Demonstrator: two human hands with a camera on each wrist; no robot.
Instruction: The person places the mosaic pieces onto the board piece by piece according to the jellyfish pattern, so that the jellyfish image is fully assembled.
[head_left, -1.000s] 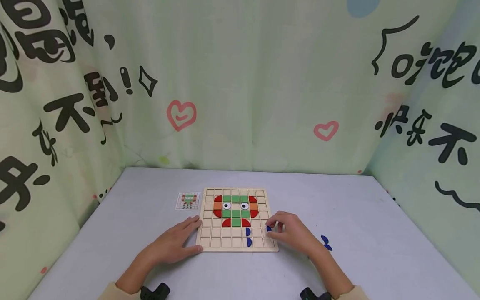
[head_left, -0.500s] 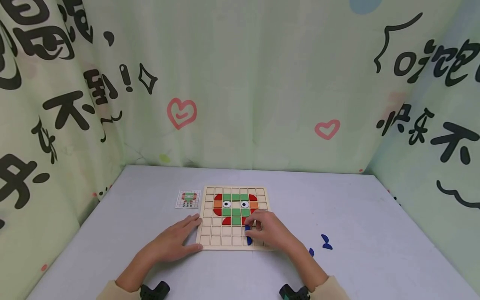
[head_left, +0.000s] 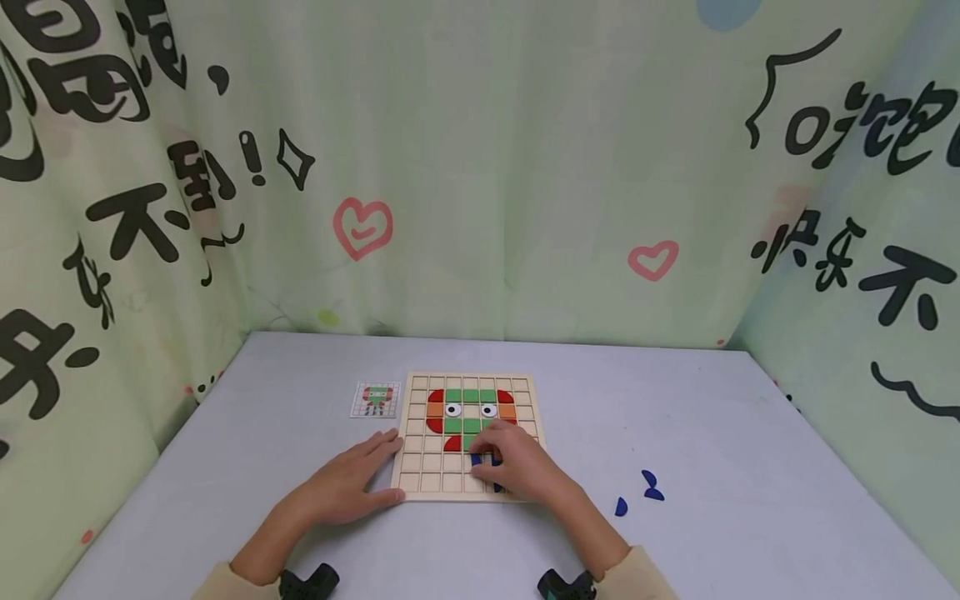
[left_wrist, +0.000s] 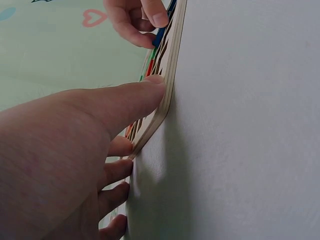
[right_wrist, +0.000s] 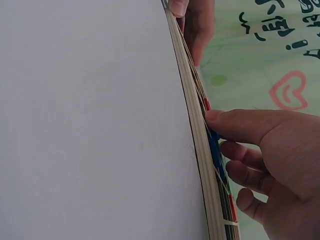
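A wooden grid board [head_left: 432, 482] lies on the table, bearing green, red and orange tiles and two eye tiles. My left hand [head_left: 347, 485] rests against the board's left side, fingers extended and thumb [left_wrist: 150, 92] on its near-left corner. Over the lower part of the board, my right hand [head_left: 519, 467] pinches a small blue half-round tile [head_left: 476, 459] between thumb and fingertips, at a cell below the green tiles. Just right of it, other blue tiles [head_left: 497, 488] are partly covered by that hand. In the right wrist view, blue shows by my thumb [right_wrist: 215, 116].
A small picture card [head_left: 375, 400] with a gridded figure lies left of the board. On the table to the right are a loose blue tile [head_left: 621, 507] and a touching pair of blue tiles [head_left: 653, 493]. A printed curtain [head_left: 510, 167] surrounds the table.
My right hand has carried the blue tile leftward from the board's right edge to a cell left of the other blue tiles. My left hand stays in place.
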